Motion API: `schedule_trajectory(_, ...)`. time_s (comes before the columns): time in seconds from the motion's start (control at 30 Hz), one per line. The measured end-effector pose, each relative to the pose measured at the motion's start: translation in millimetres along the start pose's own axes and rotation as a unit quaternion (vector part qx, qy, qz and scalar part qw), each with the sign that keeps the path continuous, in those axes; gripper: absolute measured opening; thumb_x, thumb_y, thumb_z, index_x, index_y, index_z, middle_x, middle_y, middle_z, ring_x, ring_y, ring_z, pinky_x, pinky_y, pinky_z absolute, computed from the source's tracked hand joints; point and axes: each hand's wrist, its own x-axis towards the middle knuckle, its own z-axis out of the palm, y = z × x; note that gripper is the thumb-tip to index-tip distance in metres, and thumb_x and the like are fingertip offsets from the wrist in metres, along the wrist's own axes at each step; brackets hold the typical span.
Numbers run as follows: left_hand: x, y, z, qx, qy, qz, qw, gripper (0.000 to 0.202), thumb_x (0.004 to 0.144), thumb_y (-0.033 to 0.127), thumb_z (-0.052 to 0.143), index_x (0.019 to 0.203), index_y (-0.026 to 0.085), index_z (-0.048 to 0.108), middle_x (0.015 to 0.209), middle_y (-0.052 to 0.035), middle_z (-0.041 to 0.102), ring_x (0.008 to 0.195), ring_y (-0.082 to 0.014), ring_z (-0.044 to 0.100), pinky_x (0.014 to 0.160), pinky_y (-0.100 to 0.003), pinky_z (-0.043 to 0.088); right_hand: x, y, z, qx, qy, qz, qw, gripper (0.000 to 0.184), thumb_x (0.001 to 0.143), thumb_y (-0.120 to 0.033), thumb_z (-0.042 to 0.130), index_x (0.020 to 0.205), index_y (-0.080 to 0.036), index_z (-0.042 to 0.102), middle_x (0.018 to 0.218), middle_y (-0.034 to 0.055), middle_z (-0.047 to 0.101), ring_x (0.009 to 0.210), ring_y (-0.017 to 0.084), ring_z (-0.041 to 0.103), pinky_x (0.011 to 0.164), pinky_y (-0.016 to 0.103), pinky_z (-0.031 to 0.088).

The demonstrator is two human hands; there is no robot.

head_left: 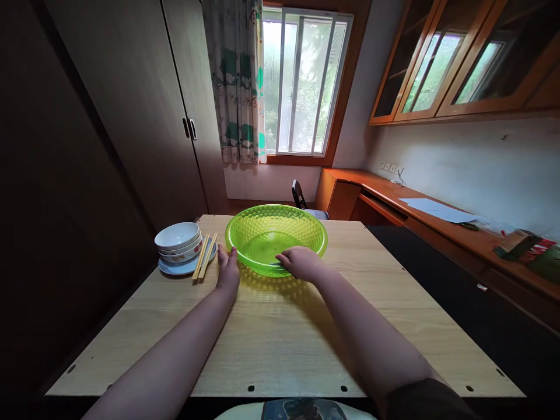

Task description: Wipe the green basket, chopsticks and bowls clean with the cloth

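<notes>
A translucent green plastic basin [262, 270] with a dimpled wall stands on the wooden table, and nothing large shows inside it. My right hand [301, 262] is closed over its front rim, right of the middle. A small greyish patch shows by those fingertips, too small to make out. My left hand [228, 269] is at the basin's left side, thumb up by the rim and fingers apart; whether it presses on the wall is hard to see. Left of it, stacked white bowls [177, 238] rest on a plate [175, 269], with wooden chopsticks [203, 256] lying across the plate's right edge.
The light wooden tabletop [262, 338] has small dark holes along its edges. Behind it stands a chair [299, 193] below the window. An orange-brown desk [394, 198] with papers [440, 210] runs along the right wall. Dark wardrobe doors [144, 116] rise on the left.
</notes>
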Motion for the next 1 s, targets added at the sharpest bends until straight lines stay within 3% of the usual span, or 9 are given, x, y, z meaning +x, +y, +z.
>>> schedule_trajectory(0.07, -2, 6, -5.4, 0.115, 0.058, 0.097, 0.987, 0.068, 0.090, 0.048, 0.043, 0.147, 0.019, 0.019, 0.158, -0.0117, 0.013, 0.146, -0.0247, 0.003, 0.117, -0.043, 0.012, -1, -1, 2, -0.014, 0.010, 0.001, 1.000, 0.053, 0.098, -0.047, 0.027, 0.087, -0.020, 0.071, 0.083, 0.0072, 0.070, 0.077, 0.019, 0.062, 0.063, 0.027, 0.036)
schedule_trajectory(0.1, -4, 11, -7.4, 0.176, 0.048, 0.162, 0.970, 0.063, 0.090, 0.048, 0.044, 0.145, 0.021, 0.027, 0.157, -0.0101, 0.017, 0.145, -0.0251, 0.007, 0.117, -0.045, 0.011, -1, -2, 3, -0.021, 0.020, -0.002, 1.000, 0.052, 0.098, -0.047, 0.028, 0.085, -0.020, 0.071, 0.081, 0.0073, 0.069, 0.075, 0.018, 0.061, 0.062, 0.027, 0.035)
schedule_trajectory(0.2, -12, 26, -8.9, 0.318, -0.097, 0.322, 0.886, 0.045, 0.091, 0.047, 0.043, 0.131, 0.028, 0.051, 0.142, -0.0050, 0.048, 0.142, -0.0270, 0.021, 0.116, -0.054, 0.004, -1, -4, 9, -0.035, 0.079, -0.022, 0.996, 0.048, 0.097, -0.044, 0.032, 0.081, -0.018, 0.069, 0.079, 0.0077, 0.068, 0.074, 0.018, 0.060, 0.062, 0.028, 0.034)
schedule_trajectory(0.3, -19, 37, -5.5, 0.377, -0.187, 0.366, 0.830, 0.033, 0.091, 0.043, 0.045, 0.118, 0.032, 0.062, 0.124, -0.0014, 0.063, 0.134, -0.0266, 0.036, 0.115, -0.057, 0.004, -2, -8, 13, -0.034, 0.159, -0.040, 0.986, 0.045, 0.097, -0.042, 0.036, 0.078, -0.017, 0.068, 0.080, 0.0081, 0.068, 0.077, 0.018, 0.059, 0.067, 0.028, 0.035)
schedule_trajectory(0.47, -18, 37, -2.7, 0.392, -0.157, 0.341, 0.840, 0.027, 0.091, 0.037, 0.048, 0.108, 0.030, 0.067, 0.108, -0.0015, 0.070, 0.117, -0.0244, 0.053, 0.115, -0.056, 0.011, -7, -13, 7, -0.028, 0.216, -0.029, 0.975, 0.043, 0.097, -0.040, 0.036, 0.078, -0.018, 0.068, 0.079, 0.0069, 0.067, 0.075, 0.017, 0.057, 0.067, 0.029, 0.034)
schedule_trajectory(0.7, -12, 31, -4.8, 0.386, -0.144, 0.337, 0.847, 0.027, 0.091, 0.036, 0.048, 0.108, 0.029, 0.067, 0.109, -0.0033, 0.069, 0.118, -0.0250, 0.052, 0.115, -0.056, 0.010, -1, -9, 14, -0.062, 0.182, -0.070, 0.979, 0.034, 0.095, -0.036, 0.043, 0.083, -0.018, 0.069, 0.087, 0.0081, 0.068, 0.083, 0.020, 0.058, 0.074, 0.031, 0.035)
schedule_trajectory(0.87, -14, 32, -3.7, 0.381, -0.145, 0.335, 0.849, 0.026, 0.091, 0.037, 0.049, 0.108, 0.029, 0.067, 0.109, -0.0029, 0.069, 0.119, -0.0249, 0.051, 0.115, -0.056, 0.010, 3, -14, 30, -0.049, 0.176, -0.113, 0.977, 0.034, 0.098, -0.037, 0.036, 0.104, -0.021, 0.065, 0.096, 0.0064, 0.070, 0.088, 0.018, 0.061, 0.074, 0.030, 0.034)
schedule_trajectory(1.0, -14, 33, -3.2, 0.381, -0.145, 0.330, 0.851, 0.025, 0.091, 0.037, 0.049, 0.105, 0.028, 0.068, 0.108, -0.0025, 0.070, 0.118, -0.0244, 0.052, 0.115, -0.055, 0.011, 4, -16, 36, -0.070, 0.177, -0.085, 0.978, 0.040, 0.099, -0.039, 0.030, 0.096, -0.020, 0.065, 0.090, 0.0068, 0.071, 0.080, 0.019, 0.063, 0.068, 0.031, 0.030)
